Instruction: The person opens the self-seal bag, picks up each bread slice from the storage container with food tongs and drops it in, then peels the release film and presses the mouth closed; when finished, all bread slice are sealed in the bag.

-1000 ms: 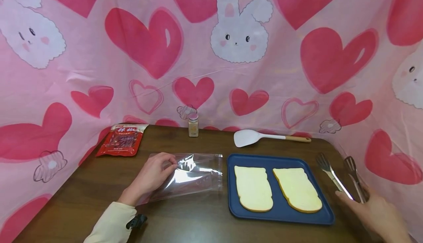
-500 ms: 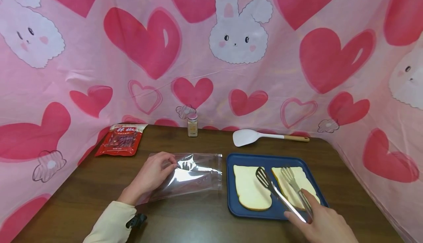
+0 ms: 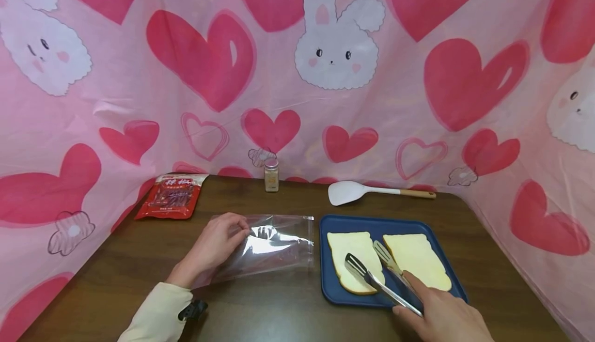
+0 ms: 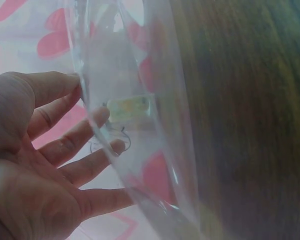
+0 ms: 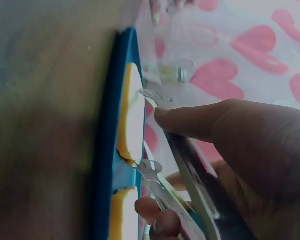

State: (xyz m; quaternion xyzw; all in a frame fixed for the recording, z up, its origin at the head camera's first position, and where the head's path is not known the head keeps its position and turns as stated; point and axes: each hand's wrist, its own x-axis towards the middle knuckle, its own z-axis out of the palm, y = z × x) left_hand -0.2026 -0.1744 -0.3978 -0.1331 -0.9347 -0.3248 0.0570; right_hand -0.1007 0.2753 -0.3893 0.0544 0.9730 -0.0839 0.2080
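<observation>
In the fingers of the right hand (image 3: 445, 313): a pair of silver metal tongs (image 3: 392, 294) with slotted ends, grasped with the thumb on one arm and other fingers on the opposite side. Ends parted: one over the left flat, cream-coloured bread slice with golden crust (image 3: 348, 244), one near the gap before the matching right slice (image 3: 420, 257). Contact between tongs and bread: cannot be told. Set side by side on a dark blue rectangular tray (image 3: 331, 291): both slices.

In the fingers of the left hand (image 3: 219, 245): an edge of a clear, glossy plastic bag (image 3: 279, 251), pinched between thumb and index finger, with the remaining fingers extended close to the film. Spread over the dark brown wood-grain tabletop (image 3: 260, 311), with its far end just beside the tray.

Along the rear of the tabletop, from left to right: a red printed packet with a clear window (image 3: 172, 197), a small upright glass jar with a pink lid (image 3: 271, 176), and a white spatula with a wooden handle (image 3: 348, 192), lying behind the tray.
</observation>
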